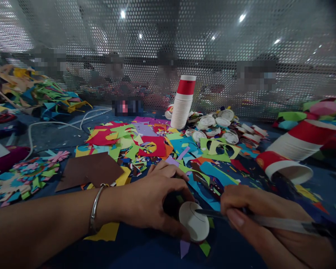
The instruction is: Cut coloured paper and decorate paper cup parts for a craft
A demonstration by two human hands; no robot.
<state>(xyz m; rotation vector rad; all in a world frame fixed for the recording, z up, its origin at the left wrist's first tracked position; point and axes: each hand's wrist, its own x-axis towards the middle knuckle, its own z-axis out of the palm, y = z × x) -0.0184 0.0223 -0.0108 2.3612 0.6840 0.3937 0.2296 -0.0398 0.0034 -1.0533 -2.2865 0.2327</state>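
Note:
My left hand (154,198) is closed around a white paper cup bottom (194,224), its thumb and fingers on the sides and the round face tilted towards me. A thin curved line shows on that face. Green and purple paper bits stick out around the lower rim. In my right hand (257,213) is a pen (281,223) with a clear barrel, and its dark tip meets the white face near the upper edge. Whether the tip presses on it or hovers just above, I cannot tell. A bracelet (94,209) circles my left wrist.
Cut coloured paper (154,145) covers the middle table. Behind it stands a stack of paper cups (182,106) beside a heap of cut cup bottoms (212,123). Tipped cups (299,142) lie at right. Brown paper (89,170) and a white cord (56,123) lie at left.

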